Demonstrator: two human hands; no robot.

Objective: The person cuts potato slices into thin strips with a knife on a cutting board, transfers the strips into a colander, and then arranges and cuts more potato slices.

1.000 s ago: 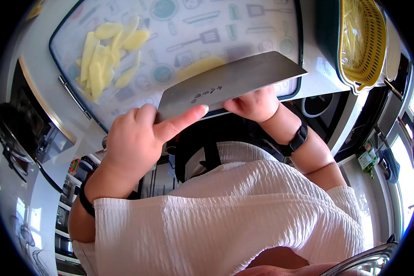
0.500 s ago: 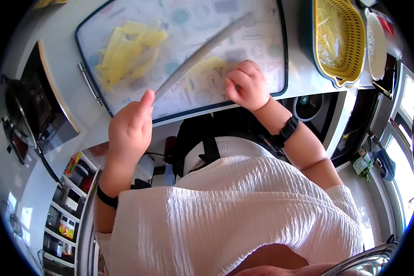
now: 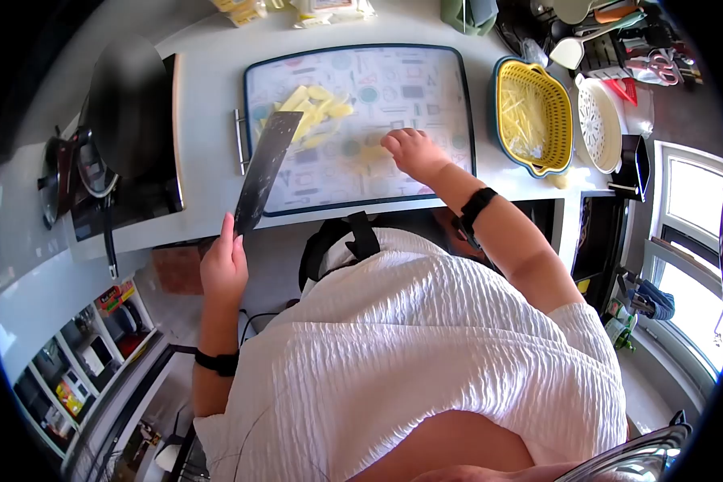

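Note:
My left hand (image 3: 225,271) is closed around the handle of a broad cleaver (image 3: 267,170). The blade is raised and angled up over the left edge of a patterned cutting board (image 3: 410,189) with a dark rim. Several pale yellow slices (image 3: 320,106) lie in a pile at the board's left, just beyond the blade tip. My right hand (image 3: 416,154) is over the right half of the board, its fingers loosely bent and slightly apart. More pale yellow slices (image 3: 367,157) lie just left of its fingertips. Its palm is hidden.
A yellow basket (image 3: 561,120) holding thin pale strips stands right of the board, beside a white colander (image 3: 599,128). Utensils (image 3: 618,56) are at the back right. A dark cooktop (image 3: 149,181) with pans is on the left. Packages (image 3: 329,11) lie at the back.
The cleaver has swung left, away from the board's middle, with my left hand lower and still around it. My right hand has left the blade, and its fingers have loosened. The view has widened.

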